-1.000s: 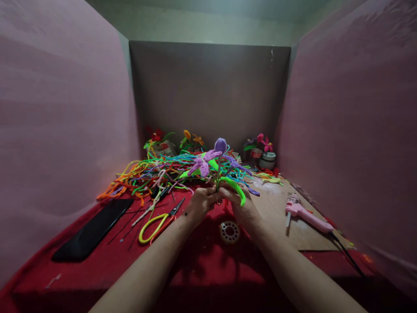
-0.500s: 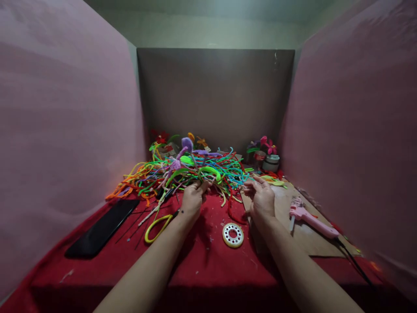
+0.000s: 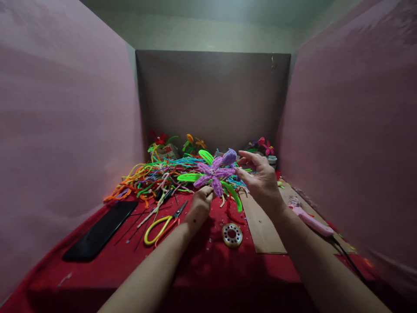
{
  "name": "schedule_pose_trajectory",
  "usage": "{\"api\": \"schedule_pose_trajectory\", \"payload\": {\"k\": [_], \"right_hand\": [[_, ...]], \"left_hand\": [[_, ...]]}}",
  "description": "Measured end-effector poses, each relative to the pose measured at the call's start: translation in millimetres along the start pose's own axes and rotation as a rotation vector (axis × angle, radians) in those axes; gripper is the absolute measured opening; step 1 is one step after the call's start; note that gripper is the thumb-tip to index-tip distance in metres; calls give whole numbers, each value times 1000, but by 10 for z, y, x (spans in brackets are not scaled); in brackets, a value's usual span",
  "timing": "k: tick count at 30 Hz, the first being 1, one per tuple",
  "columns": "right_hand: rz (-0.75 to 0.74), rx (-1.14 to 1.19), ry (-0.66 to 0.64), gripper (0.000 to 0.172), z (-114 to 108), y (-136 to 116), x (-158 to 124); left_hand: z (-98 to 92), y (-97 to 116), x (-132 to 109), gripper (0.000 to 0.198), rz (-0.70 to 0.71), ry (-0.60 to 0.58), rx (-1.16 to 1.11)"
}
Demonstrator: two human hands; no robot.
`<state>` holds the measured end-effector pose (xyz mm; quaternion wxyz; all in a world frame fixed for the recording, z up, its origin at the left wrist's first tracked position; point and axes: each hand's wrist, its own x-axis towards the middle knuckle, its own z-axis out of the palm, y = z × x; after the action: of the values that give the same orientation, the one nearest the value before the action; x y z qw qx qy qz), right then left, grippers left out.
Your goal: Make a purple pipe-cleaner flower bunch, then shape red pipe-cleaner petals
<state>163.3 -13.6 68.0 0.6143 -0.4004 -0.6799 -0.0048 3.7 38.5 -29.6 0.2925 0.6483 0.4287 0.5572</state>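
Observation:
My left hand is closed below a purple pipe-cleaner flower, gripping its stem, which is mostly hidden by the fingers. Bright green leaves spread out around the petals, and a violet bud stands at the upper right of the bloom. Close to that bud, my right hand has its thumb and fingers apart with nothing between them. Whether a fingertip touches the flower I cannot tell. Behind it lies a heap of many-coloured pipe cleaners.
Scissors with yellow and orange handles lie left of my left forearm, near a black phone-like slab. A tape roll sits between my arms. Right are cardboard and a pink glue gun. Finished flowers stand at the back.
The flower has turned so its purple petals face me, and it has shifted right. My right hand has risen toward the bud with its fingers spread. The scissors' blades now show.

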Motion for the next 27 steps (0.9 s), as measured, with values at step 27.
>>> {"api": "schedule_pose_trajectory", "payload": {"k": [27], "right_hand": [[60,-220,204,40,-146,575,1452]], "left_hand": [[-7,149,-263,15,52,-367,216]]}}
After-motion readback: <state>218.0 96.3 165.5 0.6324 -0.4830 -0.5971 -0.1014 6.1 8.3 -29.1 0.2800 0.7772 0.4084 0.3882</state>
